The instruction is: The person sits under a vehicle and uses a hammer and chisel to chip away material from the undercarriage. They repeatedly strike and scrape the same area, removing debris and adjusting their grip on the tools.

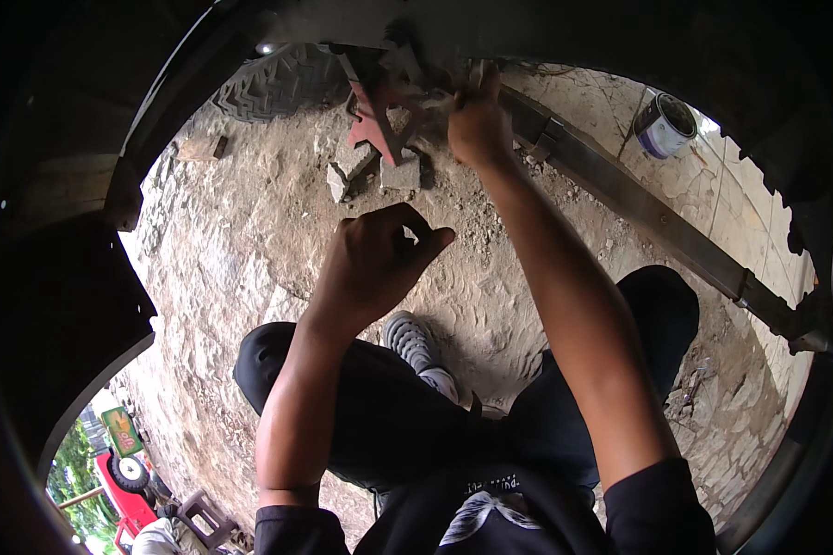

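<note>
My left hand (368, 268) hovers over the dirt floor, above my bent knees. Its fingers are curled in and the thumb meets the index finger; whatever they may pinch is hidden. Farther forward, my right hand (481, 128) reaches up to the dark underside of a vehicle (546, 32). Its fingers are closed round something at a metal part there, too dark and covered to name. Just left of it, a red jack stand (372, 125) rises from broken concrete blocks (400, 172) toward the underside.
A long dark metal beam (648, 208) slants down to the right. Beyond it, an open paint can (665, 126) stands on paving. A treaded tyre (282, 83) and a brick (203, 148) are at the far left. A red vehicle (131, 495) and a stool (209, 520) appear at lower left.
</note>
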{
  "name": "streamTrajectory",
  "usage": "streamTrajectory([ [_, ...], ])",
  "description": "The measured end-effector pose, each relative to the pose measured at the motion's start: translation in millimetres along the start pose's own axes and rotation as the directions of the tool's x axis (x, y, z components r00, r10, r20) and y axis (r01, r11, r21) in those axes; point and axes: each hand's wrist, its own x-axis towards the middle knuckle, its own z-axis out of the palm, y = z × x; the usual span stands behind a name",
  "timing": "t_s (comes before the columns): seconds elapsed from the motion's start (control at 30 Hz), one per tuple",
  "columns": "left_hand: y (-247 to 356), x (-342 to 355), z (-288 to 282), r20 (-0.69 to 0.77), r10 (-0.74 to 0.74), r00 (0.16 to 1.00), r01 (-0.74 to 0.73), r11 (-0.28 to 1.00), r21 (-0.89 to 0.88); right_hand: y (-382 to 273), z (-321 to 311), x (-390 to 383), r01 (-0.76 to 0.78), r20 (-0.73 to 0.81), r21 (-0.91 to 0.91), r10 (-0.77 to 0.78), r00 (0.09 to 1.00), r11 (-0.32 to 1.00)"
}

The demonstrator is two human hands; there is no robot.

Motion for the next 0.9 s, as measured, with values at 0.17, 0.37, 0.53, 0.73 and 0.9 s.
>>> streamTrajectory([
  [0.17,12.0,-3.8,-10.5,0.016,0.018,1.0,-0.018,1.0,0.002,8.9,-1.0,-29.0,-0.002,0.055,0.055,-0.001,0.998,0.998],
  [0.37,22.2,20.2,-5.4,-0.064,0.081,0.995,-0.086,0.993,-0.083,21.4,-5.0,29.7,0.04,0.015,-0.01,-0.04,0.999,0.999],
  [0.53,2.7,20.8,-8.9,-0.082,0.098,0.992,-0.103,0.992,-0.069,-5.5,8.9,-27.6,0.011,0.018,0.17,-0.014,1.0,0.985],
  [0.73,-12.4,24.7,-41.3,-0.091,0.076,0.993,-0.088,0.986,-0.143,-3.2,25.0,-49.7,0.216,-0.109,0.221,-0.196,0.974,0.951],
  [0.9,-21.8,20.4,-56.3,-0.163,-0.015,0.987,-0.015,0.984,-0.178,-14.1,16.4,-56.6,0.083,0.059,0.278,-0.103,0.993,0.957],
])
